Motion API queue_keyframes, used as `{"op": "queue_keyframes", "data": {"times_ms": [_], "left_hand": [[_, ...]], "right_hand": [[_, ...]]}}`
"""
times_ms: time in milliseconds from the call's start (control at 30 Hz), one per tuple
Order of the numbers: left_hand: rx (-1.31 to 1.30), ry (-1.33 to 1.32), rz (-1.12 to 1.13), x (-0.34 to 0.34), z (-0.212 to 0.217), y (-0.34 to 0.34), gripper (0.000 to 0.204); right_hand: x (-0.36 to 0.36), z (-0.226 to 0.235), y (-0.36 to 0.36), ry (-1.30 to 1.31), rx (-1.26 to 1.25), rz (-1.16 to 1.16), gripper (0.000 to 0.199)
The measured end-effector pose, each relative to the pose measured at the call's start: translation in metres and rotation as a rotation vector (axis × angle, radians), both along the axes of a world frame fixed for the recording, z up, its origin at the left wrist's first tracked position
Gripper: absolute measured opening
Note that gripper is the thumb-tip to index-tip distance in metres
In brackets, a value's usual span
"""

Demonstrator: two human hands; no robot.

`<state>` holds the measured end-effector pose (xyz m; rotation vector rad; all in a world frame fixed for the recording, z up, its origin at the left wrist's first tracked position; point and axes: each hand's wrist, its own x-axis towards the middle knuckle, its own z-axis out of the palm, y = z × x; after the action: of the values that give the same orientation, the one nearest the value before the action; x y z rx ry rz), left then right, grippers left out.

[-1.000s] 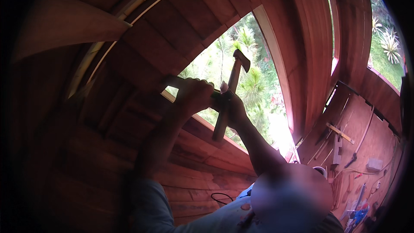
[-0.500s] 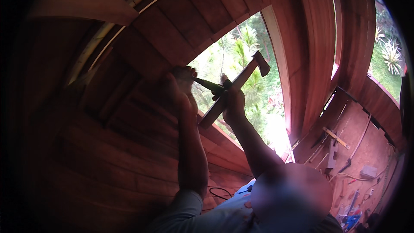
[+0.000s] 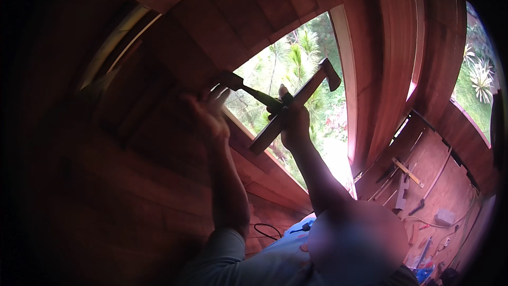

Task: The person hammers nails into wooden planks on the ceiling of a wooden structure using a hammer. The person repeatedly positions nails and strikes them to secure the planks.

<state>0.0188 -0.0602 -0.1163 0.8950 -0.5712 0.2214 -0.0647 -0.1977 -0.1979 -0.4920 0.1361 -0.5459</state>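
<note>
My right hand is closed around a hatchet with a straight handle and a flared head pointing up to the right. The same hand also grips a dark chisel-like tool, its broad flat end reaching left. My left hand is open beside that flat end, fingers spread and slightly blurred, holding nothing. Both hands are raised in front of a window opening in a plank wall. Strong backlight hides the finer detail of the tools.
Dark wooden planks surround the opening, with trees beyond. At the lower right, a board surface bears a yellow-handled tool, a pale block, a cord and several small tools. A black cable loop lies below my arms.
My left hand has let go of the chisel-like tool's broad end, opened and drawn back to the left. My right hand with both tools has shifted slightly right.
</note>
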Motion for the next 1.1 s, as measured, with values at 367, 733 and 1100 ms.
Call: {"op": "queue_keyframes", "data": {"times_ms": [367, 733, 1100], "left_hand": [[0.156, 0.24, 0.039, -0.005, 0.056, 0.052, 0.062], [0.181, 0.216, -0.03, 0.001, 0.052, 0.06, 0.059], [0.122, 0.178, -0.015, 0.015, 0.052, 0.056, 0.059]], "right_hand": [[0.01, -0.028, -0.025, -0.256, -0.277, 0.004, 0.038], [-0.002, 0.001, -0.024, -0.044, -0.818, 0.133, 0.036], [-0.004, -0.004, -0.008, 0.031, -0.774, 0.02, 0.041]]}}
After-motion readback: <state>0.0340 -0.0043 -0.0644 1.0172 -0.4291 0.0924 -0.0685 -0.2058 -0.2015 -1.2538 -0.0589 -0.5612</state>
